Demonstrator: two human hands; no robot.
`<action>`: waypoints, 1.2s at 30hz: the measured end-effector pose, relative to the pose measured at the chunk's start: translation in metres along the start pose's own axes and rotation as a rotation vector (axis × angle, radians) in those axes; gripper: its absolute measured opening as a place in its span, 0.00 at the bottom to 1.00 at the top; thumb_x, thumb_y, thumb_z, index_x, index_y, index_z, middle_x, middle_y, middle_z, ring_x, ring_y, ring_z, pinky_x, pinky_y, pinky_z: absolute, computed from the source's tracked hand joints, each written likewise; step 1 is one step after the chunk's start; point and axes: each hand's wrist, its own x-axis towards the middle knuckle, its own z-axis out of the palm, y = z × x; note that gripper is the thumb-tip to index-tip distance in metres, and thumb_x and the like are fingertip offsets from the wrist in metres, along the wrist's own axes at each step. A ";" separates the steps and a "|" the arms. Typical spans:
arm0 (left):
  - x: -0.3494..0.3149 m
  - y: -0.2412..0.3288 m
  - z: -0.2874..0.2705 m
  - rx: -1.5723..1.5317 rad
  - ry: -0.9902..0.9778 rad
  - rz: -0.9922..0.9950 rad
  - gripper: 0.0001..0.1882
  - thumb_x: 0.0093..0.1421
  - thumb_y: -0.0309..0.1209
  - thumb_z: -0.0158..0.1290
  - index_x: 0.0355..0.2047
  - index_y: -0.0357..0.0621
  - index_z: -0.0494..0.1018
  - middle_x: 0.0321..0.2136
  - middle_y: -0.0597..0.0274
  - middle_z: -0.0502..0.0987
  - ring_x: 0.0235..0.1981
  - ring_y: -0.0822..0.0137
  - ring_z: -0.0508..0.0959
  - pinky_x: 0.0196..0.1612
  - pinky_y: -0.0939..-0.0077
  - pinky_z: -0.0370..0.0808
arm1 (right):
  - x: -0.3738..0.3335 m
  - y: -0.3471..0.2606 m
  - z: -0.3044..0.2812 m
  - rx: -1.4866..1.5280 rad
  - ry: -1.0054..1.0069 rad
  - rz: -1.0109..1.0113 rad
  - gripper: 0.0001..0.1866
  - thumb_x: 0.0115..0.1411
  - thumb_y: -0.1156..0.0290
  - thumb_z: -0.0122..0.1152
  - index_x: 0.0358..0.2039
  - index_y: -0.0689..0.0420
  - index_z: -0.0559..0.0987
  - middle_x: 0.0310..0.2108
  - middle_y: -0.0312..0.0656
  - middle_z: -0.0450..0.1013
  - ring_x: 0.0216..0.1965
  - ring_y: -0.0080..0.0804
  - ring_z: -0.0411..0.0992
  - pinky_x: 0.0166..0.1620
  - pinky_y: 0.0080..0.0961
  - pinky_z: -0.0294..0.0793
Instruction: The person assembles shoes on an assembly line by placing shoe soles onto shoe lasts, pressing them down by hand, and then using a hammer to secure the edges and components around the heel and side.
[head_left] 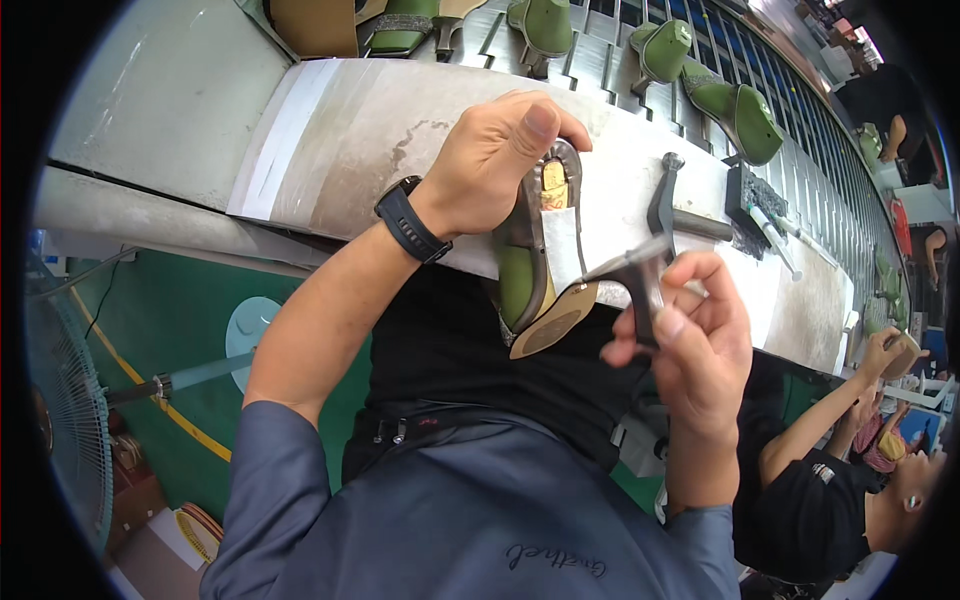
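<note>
My left hand (495, 165) is closed round the heel end of a green shoe upper (517, 285). The shoe's underside faces up, showing a yellow patch (554, 185) and a white strip (563, 245) inside a dark gathered rim. My right hand (690, 325) pinches the dark heel (643, 285) of a loose-looking sole. The tan forepart of that sole (550, 325) lies against the shoe's toe end; whether it is attached there I cannot tell. Between heel and shoe a pale thin strip (625, 260) is blurred.
On the white worktop (370, 130) lie a hammer (662, 210), a black block (750, 205) and white pen-like sticks (775, 245). Green shoe forms (755, 125) stand on the metal rack (600, 40) beyond. A fan (70, 400) stands left; a co-worker (820, 470) sits right.
</note>
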 end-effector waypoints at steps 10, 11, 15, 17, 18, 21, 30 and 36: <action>0.004 -0.011 0.011 -0.294 0.074 -0.164 0.46 0.76 0.64 0.26 0.39 0.36 0.84 0.33 0.64 0.83 0.30 0.78 0.76 0.36 0.84 0.72 | 0.002 -0.007 0.018 0.222 -0.173 0.310 0.23 0.74 0.63 0.49 0.60 0.68 0.71 0.35 0.56 0.81 0.26 0.37 0.82 0.34 0.26 0.82; 0.004 -0.010 0.013 -0.287 0.071 -0.166 0.46 0.76 0.64 0.26 0.39 0.36 0.84 0.33 0.64 0.83 0.30 0.78 0.76 0.36 0.84 0.72 | 0.010 -0.002 0.028 0.115 -0.078 0.245 0.28 0.73 0.58 0.46 0.56 0.75 0.72 0.31 0.58 0.80 0.20 0.38 0.78 0.27 0.23 0.80; 0.004 -0.003 0.017 -0.207 0.078 -0.104 0.45 0.76 0.62 0.26 0.38 0.36 0.84 0.34 0.61 0.83 0.34 0.74 0.78 0.40 0.80 0.74 | 0.037 0.007 0.031 0.185 -0.042 0.291 0.20 0.74 0.62 0.47 0.51 0.70 0.74 0.32 0.56 0.81 0.23 0.35 0.80 0.30 0.25 0.82; 0.004 -0.002 0.016 -0.187 0.093 -0.075 0.44 0.77 0.61 0.28 0.37 0.36 0.83 0.35 0.59 0.83 0.36 0.71 0.79 0.42 0.77 0.75 | 0.042 0.011 0.029 0.274 -0.081 0.306 0.14 0.73 0.66 0.48 0.47 0.64 0.75 0.33 0.55 0.82 0.25 0.34 0.82 0.31 0.27 0.84; 0.003 -0.001 0.015 -0.184 0.094 -0.077 0.44 0.77 0.61 0.28 0.37 0.36 0.83 0.35 0.59 0.83 0.36 0.71 0.79 0.42 0.77 0.75 | 0.043 0.012 0.028 0.267 -0.095 0.301 0.14 0.73 0.66 0.48 0.46 0.64 0.75 0.33 0.55 0.82 0.25 0.33 0.82 0.31 0.27 0.84; 0.002 -0.002 0.014 -0.162 0.087 -0.062 0.42 0.78 0.59 0.29 0.37 0.35 0.83 0.34 0.58 0.83 0.37 0.69 0.79 0.43 0.76 0.75 | 0.046 0.013 0.029 0.268 -0.104 0.299 0.13 0.73 0.67 0.48 0.44 0.64 0.75 0.32 0.54 0.81 0.24 0.31 0.81 0.30 0.27 0.84; 0.005 -0.002 0.007 -0.059 -0.008 -0.042 0.42 0.78 0.57 0.25 0.38 0.36 0.82 0.37 0.53 0.82 0.41 0.63 0.79 0.49 0.68 0.75 | 0.051 0.013 0.032 0.247 -0.080 0.301 0.13 0.73 0.67 0.49 0.43 0.65 0.75 0.31 0.53 0.81 0.22 0.29 0.79 0.30 0.25 0.82; 0.006 0.000 0.007 -0.037 -0.009 -0.027 0.42 0.78 0.58 0.27 0.38 0.35 0.82 0.37 0.52 0.82 0.41 0.62 0.79 0.49 0.68 0.75 | 0.052 0.009 0.035 0.188 -0.062 0.307 0.18 0.73 0.66 0.47 0.47 0.69 0.76 0.30 0.51 0.80 0.22 0.29 0.77 0.30 0.24 0.81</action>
